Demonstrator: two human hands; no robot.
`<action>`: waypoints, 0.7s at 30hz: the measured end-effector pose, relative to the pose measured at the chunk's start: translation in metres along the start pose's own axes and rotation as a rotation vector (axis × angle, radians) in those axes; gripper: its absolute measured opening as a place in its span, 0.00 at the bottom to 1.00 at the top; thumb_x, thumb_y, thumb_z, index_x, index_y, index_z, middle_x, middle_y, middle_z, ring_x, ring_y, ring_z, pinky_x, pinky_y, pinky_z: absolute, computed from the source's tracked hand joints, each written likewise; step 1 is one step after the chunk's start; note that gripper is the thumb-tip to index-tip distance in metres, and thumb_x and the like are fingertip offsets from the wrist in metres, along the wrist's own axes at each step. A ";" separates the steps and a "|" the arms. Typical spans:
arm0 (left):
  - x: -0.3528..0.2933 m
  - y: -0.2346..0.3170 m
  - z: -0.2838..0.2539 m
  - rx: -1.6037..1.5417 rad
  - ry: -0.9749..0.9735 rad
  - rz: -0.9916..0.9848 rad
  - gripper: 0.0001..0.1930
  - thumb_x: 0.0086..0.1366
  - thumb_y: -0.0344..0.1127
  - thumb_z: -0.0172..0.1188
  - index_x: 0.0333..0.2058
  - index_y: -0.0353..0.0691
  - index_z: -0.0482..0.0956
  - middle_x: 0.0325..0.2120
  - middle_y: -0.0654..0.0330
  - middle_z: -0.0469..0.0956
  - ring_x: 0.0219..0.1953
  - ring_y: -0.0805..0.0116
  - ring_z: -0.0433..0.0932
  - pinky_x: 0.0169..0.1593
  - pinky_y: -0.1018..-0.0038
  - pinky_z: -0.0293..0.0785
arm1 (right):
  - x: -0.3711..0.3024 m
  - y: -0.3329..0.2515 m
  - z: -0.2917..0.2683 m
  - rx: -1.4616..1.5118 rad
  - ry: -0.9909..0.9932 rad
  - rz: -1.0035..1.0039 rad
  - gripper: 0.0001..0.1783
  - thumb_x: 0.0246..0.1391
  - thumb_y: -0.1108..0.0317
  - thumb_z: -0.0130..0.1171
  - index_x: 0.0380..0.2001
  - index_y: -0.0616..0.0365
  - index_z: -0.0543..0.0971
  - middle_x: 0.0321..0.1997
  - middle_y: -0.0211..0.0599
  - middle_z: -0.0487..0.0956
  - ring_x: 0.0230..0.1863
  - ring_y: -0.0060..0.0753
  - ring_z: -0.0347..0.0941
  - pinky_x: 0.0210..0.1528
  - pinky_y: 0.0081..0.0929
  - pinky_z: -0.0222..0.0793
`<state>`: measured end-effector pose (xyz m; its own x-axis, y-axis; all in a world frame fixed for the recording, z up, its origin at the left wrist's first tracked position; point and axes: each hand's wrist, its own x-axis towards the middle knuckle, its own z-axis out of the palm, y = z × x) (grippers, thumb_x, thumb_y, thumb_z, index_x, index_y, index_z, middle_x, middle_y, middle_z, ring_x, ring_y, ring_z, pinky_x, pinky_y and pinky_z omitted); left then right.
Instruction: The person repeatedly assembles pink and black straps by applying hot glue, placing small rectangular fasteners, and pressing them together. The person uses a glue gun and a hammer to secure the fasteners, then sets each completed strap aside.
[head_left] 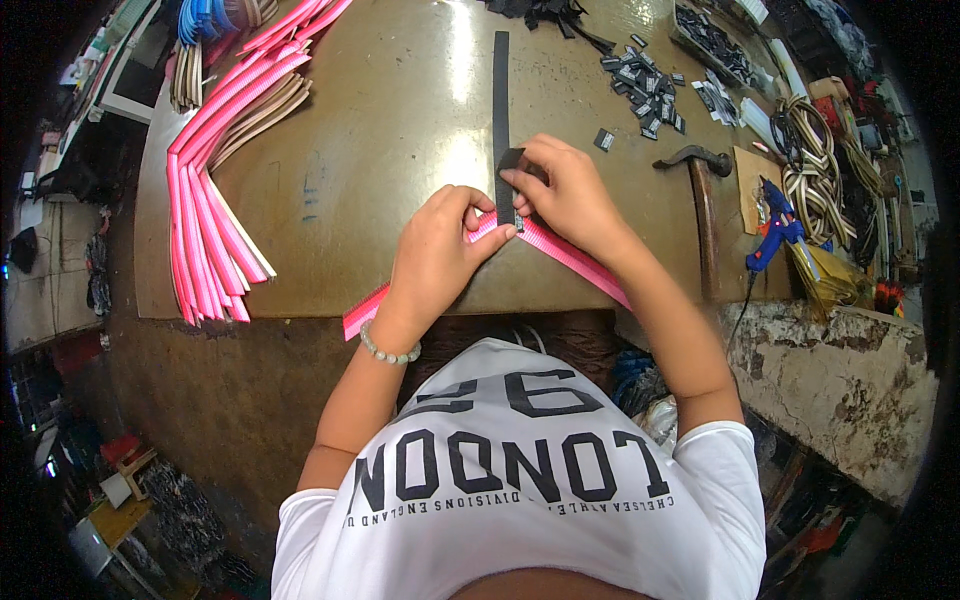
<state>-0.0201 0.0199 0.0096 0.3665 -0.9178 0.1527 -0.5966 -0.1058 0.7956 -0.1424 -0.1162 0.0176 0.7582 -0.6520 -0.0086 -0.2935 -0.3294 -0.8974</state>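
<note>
We see ribbed pink webbing strap angled along middle of near edge of smooth brown worktop, flat black fabric strip running from it toward far edge. Left hand grips pink strap beside junction; right hand pinches short black flap; whether flap joins strip, we cannot tell.

Left hand: fingers bent, thumb stretched toward the right fingertips. Right hand: thumb and index closed in a pinch, just above the left thumb's tip. Both forearms slant inward below the fingers.
</note>
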 end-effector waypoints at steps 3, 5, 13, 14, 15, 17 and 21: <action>-0.003 -0.001 0.002 -0.004 0.018 0.013 0.13 0.54 0.35 0.73 0.33 0.35 0.80 0.20 0.63 0.70 0.21 0.74 0.67 0.27 0.76 0.66 | 0.001 -0.003 -0.002 -0.036 -0.035 0.014 0.08 0.56 0.75 0.63 0.30 0.69 0.75 0.32 0.37 0.74 0.24 0.25 0.79 0.26 0.23 0.72; -0.005 -0.001 0.002 -0.058 0.012 -0.026 0.12 0.56 0.34 0.71 0.34 0.35 0.81 0.21 0.63 0.70 0.22 0.74 0.67 0.27 0.76 0.66 | -0.006 -0.006 -0.005 -0.026 0.019 0.010 0.07 0.55 0.74 0.64 0.33 0.68 0.77 0.32 0.37 0.75 0.25 0.24 0.78 0.26 0.22 0.72; -0.011 0.000 0.007 -0.081 0.083 -0.026 0.11 0.58 0.33 0.69 0.38 0.36 0.82 0.24 0.63 0.71 0.23 0.76 0.68 0.29 0.78 0.67 | -0.056 -0.005 -0.006 -0.107 0.041 0.002 0.08 0.51 0.73 0.66 0.35 0.64 0.83 0.33 0.43 0.79 0.31 0.37 0.78 0.37 0.30 0.74; -0.010 0.000 0.007 -0.068 0.077 -0.029 0.11 0.58 0.33 0.69 0.38 0.36 0.82 0.24 0.63 0.71 0.23 0.76 0.68 0.29 0.78 0.67 | -0.056 -0.004 -0.003 -0.092 0.062 -0.022 0.07 0.50 0.74 0.66 0.34 0.64 0.83 0.34 0.43 0.79 0.31 0.38 0.78 0.36 0.31 0.74; -0.010 0.000 0.007 -0.056 0.079 -0.027 0.11 0.58 0.32 0.69 0.38 0.36 0.82 0.24 0.63 0.72 0.23 0.76 0.68 0.29 0.78 0.67 | -0.057 -0.004 -0.001 -0.109 0.060 -0.015 0.07 0.51 0.74 0.65 0.34 0.63 0.83 0.33 0.43 0.79 0.31 0.39 0.78 0.36 0.31 0.74; -0.010 0.001 0.007 -0.061 0.076 -0.029 0.11 0.58 0.33 0.69 0.38 0.36 0.82 0.24 0.63 0.72 0.23 0.76 0.68 0.29 0.78 0.67 | -0.055 -0.004 0.001 -0.114 0.077 -0.042 0.06 0.51 0.74 0.65 0.34 0.63 0.83 0.33 0.43 0.78 0.31 0.40 0.77 0.36 0.32 0.73; -0.010 0.003 0.006 -0.065 0.082 -0.034 0.11 0.58 0.33 0.69 0.39 0.38 0.83 0.24 0.63 0.73 0.23 0.75 0.69 0.29 0.77 0.68 | -0.055 -0.002 0.001 -0.134 0.062 -0.054 0.06 0.52 0.75 0.64 0.34 0.63 0.83 0.34 0.44 0.78 0.31 0.43 0.77 0.36 0.33 0.72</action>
<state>-0.0298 0.0259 0.0065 0.4444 -0.8794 0.1708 -0.5364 -0.1085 0.8370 -0.1828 -0.0794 0.0197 0.7388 -0.6703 0.0691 -0.3314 -0.4507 -0.8289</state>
